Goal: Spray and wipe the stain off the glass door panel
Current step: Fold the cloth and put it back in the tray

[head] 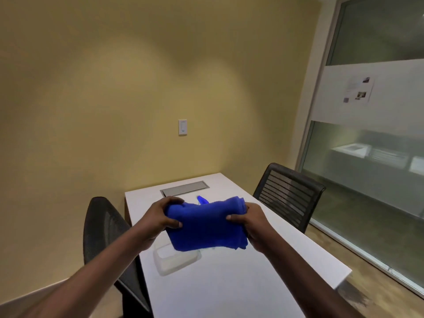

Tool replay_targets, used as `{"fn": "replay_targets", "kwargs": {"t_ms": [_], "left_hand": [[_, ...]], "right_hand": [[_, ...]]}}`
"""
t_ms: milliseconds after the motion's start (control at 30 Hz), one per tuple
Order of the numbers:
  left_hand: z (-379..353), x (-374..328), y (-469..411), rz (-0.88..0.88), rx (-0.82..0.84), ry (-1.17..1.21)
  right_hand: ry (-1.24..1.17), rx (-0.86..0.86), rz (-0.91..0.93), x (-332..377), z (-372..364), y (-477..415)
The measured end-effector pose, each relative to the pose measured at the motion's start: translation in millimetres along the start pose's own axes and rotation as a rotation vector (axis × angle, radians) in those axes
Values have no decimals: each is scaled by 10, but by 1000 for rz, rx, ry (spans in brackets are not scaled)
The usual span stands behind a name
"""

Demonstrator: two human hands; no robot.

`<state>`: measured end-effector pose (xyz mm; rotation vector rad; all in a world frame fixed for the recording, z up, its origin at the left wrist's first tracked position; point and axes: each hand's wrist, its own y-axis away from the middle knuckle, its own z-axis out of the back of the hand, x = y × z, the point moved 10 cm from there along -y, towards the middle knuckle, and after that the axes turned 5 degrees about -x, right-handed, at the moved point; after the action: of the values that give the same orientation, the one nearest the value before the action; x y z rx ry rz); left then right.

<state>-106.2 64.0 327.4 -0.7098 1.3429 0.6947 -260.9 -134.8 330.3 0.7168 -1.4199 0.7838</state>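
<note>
Both hands' fingers (pixel 171 201) clamp the folded blue cloth (pixel 206 223).

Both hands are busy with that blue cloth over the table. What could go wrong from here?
The left hand and right hand both grip the blue cloth, so neither is free for spraying. A blue object, possibly the sprayer, is mostly hidden behind the cloth and might get knocked over. The clear container beneath could be dragged along the white table if the cloth is lowered.
</note>
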Motion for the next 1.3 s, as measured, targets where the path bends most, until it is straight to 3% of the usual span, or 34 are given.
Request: {"fn": "replay_targets", "kwargs": {"t_ms": [100, 233, 367, 500, 667, 833, 967, 1033, 1167, 1300], "left_hand": [[246, -2, -239, -22, -55, -105], [328, 30, -434, -28, -36, -414], [430, 46, -571, -53, -51, -726], [523, 184, -654, 43, 31, -870], [538, 441, -615, 260, 242, -636], [377, 739, -677, 335, 327, -106], [26, 920, -839, 342, 379, -58], [-116, 1020, -949, 367, 324, -62], [-36, 1246, -1151, 345, 2, 32], [3, 1393, -1112, 303, -122, 221]], "right_hand": [[63, -61, 52, 72, -116, -211], [203, -158, 131, 176, -241, -452], [536, -222, 227, 213, -389, -700], [548, -123, 322, 265, -594, -924], [418, 73, 215, 95, -938, -1245], [343, 236, 220, 36, -1241, -1564], [409, 384, 247, -61, -1471, -1778], [442, 455, 272, -125, -1563, -1893], [362, 584, 241, -235, -1670, -2120], [-88, 587, -31, -475, -1602, -2416]]}}
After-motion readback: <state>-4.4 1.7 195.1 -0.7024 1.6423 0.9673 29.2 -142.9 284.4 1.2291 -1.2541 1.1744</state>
